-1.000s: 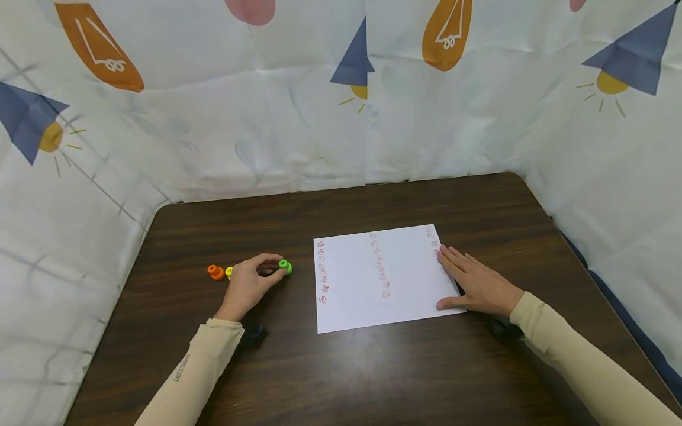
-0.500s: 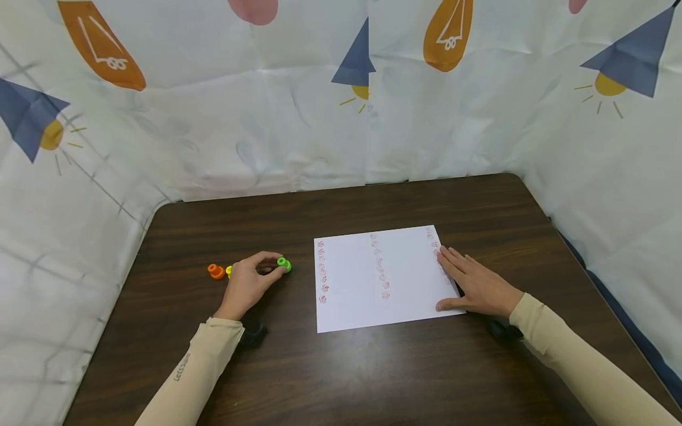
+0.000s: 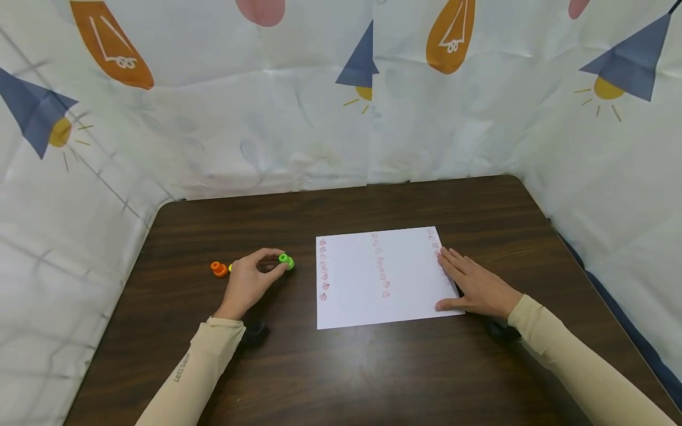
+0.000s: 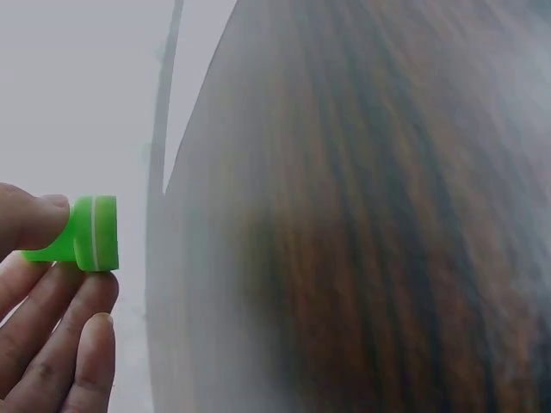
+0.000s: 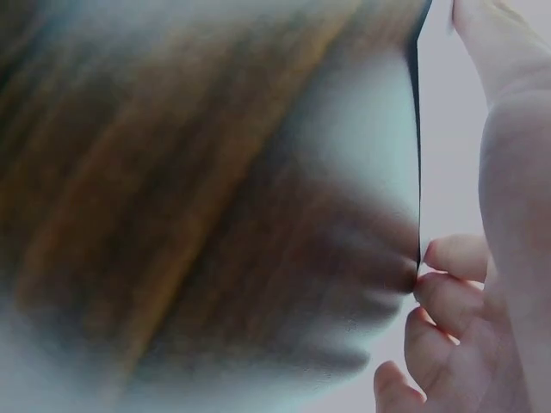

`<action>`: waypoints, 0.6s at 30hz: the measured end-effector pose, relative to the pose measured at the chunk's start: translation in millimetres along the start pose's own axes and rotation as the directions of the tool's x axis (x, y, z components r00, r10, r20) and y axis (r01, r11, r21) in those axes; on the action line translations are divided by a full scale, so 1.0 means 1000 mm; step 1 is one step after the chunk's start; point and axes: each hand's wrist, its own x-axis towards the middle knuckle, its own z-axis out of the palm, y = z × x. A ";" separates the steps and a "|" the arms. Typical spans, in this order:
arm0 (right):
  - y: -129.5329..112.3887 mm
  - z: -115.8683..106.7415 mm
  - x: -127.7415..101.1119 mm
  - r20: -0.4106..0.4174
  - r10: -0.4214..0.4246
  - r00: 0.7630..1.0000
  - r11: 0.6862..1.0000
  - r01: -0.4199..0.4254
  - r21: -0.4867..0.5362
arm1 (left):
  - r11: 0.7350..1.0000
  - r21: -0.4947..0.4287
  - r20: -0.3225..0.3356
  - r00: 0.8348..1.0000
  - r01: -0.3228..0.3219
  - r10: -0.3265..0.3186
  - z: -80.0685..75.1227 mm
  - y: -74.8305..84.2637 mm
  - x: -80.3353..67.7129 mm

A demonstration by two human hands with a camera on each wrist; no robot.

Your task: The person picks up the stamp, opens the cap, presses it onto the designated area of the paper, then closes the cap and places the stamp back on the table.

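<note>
My left hand (image 3: 250, 281) pinches a small green stamp (image 3: 286, 261) between thumb and fingers, just left of a white paper sheet (image 3: 405, 296). The left wrist view shows the green stamp (image 4: 86, 234) held between the thumb and fingertips (image 4: 95, 301). My right hand (image 3: 474, 287) lies flat with straight fingers on the sheet's right edge, beside a column of red prints. An orange stamp (image 3: 218, 269) stands on the dark wooden table (image 3: 346, 367) behind my left hand, and a sliver of a yellow one shows next to it.
The sheet carries three columns of small red stamp marks (image 3: 380, 266). White cloth with printed lamp shapes (image 3: 447, 35) walls in the table at the back and both sides. The table's rounded far corners meet the cloth.
The view has shifted slightly. Both hands and the green stamp stay almost where they were.
</note>
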 end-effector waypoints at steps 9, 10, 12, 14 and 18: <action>-0.003 0.000 0.002 0.000 -0.002 1.000 1.000 0.002 -0.001 | 0.999 -0.042 0.004 1.000 0.006 -0.005 -0.001 0.015 -0.001; -0.003 0.000 0.002 -0.001 -0.003 1.000 1.000 0.003 -0.004 | 0.999 -0.044 0.002 1.000 0.003 -0.003 -0.001 0.016 -0.001; -0.004 0.000 0.003 -0.002 -0.006 1.000 1.000 0.006 -0.006 | 0.999 -0.051 -0.003 1.000 -0.003 0.003 -0.001 0.019 -0.001; -0.005 -0.001 0.004 -0.001 -0.005 1.000 1.000 0.005 -0.004 | 0.998 -0.055 -0.009 1.000 -0.009 0.009 -0.001 0.020 -0.001; -0.008 -0.001 0.005 -0.002 -0.006 1.000 1.000 0.006 0.000 | 0.998 -0.068 -0.014 1.000 -0.014 0.013 -0.001 0.023 -0.001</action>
